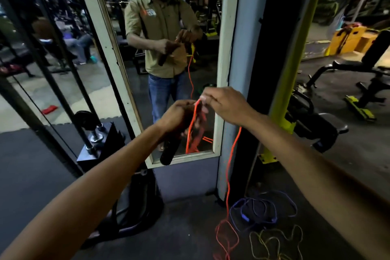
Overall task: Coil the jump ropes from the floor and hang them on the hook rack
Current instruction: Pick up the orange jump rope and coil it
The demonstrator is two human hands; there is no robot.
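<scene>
My left hand (177, 116) grips the black handle (169, 152) of an orange jump rope (229, 167), with a few orange loops hanging from the same fist. My right hand (223, 105) pinches the orange cord just right of the left hand, at chest height. From there the cord drops to the floor and ends in loose curls near my feet. A blue jump rope (261, 211) lies tangled on the floor at lower right, and a yellow-green rope (274, 243) lies in front of it. No hook rack is in view.
A white-framed mirror (225, 48) stands straight ahead and reflects a person holding the rope. A black weight stand (99, 139) is on the left. A yellow-green post (295, 53) and a black bench (358, 65) are on the right.
</scene>
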